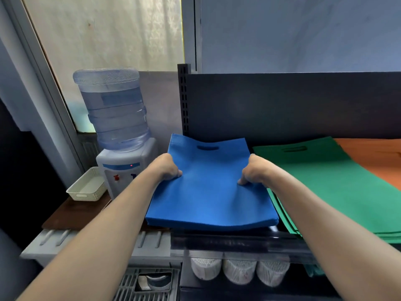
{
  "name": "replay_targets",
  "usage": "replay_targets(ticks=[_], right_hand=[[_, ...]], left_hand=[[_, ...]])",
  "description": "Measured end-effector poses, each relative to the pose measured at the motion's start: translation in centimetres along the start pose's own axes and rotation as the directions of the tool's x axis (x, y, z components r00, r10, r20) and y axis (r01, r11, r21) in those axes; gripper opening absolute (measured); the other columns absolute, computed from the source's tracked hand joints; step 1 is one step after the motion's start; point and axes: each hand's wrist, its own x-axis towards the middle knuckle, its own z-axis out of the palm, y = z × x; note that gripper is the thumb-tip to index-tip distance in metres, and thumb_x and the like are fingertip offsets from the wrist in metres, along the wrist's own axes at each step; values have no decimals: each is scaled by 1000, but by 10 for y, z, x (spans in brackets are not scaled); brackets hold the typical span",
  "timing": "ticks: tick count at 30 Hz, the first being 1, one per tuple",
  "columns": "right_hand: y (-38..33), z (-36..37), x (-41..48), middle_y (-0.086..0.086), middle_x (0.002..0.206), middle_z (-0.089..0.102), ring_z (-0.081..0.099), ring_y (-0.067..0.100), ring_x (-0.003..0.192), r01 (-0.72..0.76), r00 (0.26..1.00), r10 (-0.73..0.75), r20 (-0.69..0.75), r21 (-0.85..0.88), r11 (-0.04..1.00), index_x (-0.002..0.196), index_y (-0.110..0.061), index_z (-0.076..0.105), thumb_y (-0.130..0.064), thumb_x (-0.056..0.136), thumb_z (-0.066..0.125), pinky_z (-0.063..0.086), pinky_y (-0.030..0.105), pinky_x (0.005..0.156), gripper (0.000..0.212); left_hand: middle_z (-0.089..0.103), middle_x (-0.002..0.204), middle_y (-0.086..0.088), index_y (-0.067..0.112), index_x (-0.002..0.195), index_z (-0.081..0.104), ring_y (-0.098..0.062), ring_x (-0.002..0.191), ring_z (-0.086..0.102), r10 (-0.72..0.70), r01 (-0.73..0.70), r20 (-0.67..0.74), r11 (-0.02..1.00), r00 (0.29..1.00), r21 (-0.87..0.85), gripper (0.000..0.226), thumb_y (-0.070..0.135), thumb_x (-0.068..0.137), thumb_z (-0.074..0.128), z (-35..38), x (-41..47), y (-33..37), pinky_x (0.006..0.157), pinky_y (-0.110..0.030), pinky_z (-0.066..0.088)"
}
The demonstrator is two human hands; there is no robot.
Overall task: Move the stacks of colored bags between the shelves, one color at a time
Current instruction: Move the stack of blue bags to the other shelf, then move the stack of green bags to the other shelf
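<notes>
Clamped from both sides at centre frame: a blue stack of bags (212, 192), gripped at its left edge by the left hand (168, 168) and at its right edge by the right hand (252, 170), fingers curled round the fabric on each side. Lying low over the front of the dark shelf (238, 242), near edge bowed above the rail (hard to tell whether fully lifted or still resting). Flanked to the right by a green stack (336, 187), just beside the right wrist, and by an orange stack (373, 157) at the far right edge. Probably light but floppy, judging by the sag along the near edge and the soft, cloth-like surface; apt to slide layer over layer if held slackly. Best taken at the two long sides near mid-length, squeezing the whole thickness, or scooped from beneath on flat palms. At left of frame, a water dispenser (121, 131) and a cream basket (86, 187), well apart from the bags.
</notes>
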Motion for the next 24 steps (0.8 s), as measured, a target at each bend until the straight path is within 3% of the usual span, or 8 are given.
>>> replay_targets(ticks=[2,4,7,10,12,15,21,24], right_hand=[[2,2,0,13,110,55,52,23,90,-10,1000,9,-7,-44,999,108,-1,49,-21,85,68,38,26,71,36],[3,5,3,12,103,53,55,25,92,12,1000,-13,-17,-72,997,82,-6,48,-21,86,66,38,25,71,24],[1,9,2,8,89,49,53,26,90,6,999,-9,-34,-97,995,65,-9,38,-20,87,64,37,26,70,36],[1,15,5,4,68,43,48,23,72,-18,996,10,-84,-102,995,63,-9,36,-15,87,62,38,26,58,36],[1,19,8,5,63,42,39,19,57,-26,994,17,-107,-84,996,62,-9,36,-7,84,59,31,23,47,32],[-1,22,9,5,61,42,34,17,51,-28,991,17,-135,-79,996,59,-9,37,-3,81,59,28,21,44,31],[-2,18,-4,5,67,39,42,21,61,-1,974,-32,-226,-145,989,62,-8,34,3,83,52,32,24,48,29],[-3,11,-15,7,77,42,45,29,78,12,950,-64,-306,-168,986,63,-10,33,5,83,47,37,30,63,28]], left_hand=[[57,96,-10,2,97,55,-25,83,52,-23,24,11,1000,1000,-19,28,26,86,65,4,2,-5,69,-29,40],[57,98,-11,-1,106,55,-26,84,52,-43,44,26,998,999,-34,37,30,87,64,8,3,-9,68,-29,39],[57,101,-13,-2,110,54,-26,84,50,-50,51,29,998,998,-35,41,33,89,61,13,5,-13,70,-28,39],[58,100,-13,-2,108,55,-26,86,52,-39,40,16,998,999,-50,39,32,89,61,14,6,-14,71,-29,40],[60,104,-14,-2,108,55,-28,91,56,-37,38,8,996,999,-78,38,31,89,61,14,7,-15,73,-30,42],[61,106,-15,-1,106,56,-29,91,56,-43,41,-10,992,999,-119,37,31,88,62,18,9,-18,72,-30,43],[59,97,-13,2,92,54,-28,83,54,-46,42,-63,996,997,-76,29,29,87,63,18,4,-18,64,-29,40],[48,124,-20,-2,119,45,-37,111,50,-24,39,-243,998,970,56,49,28,85,65,16,-3,-2,84,-39,43]])
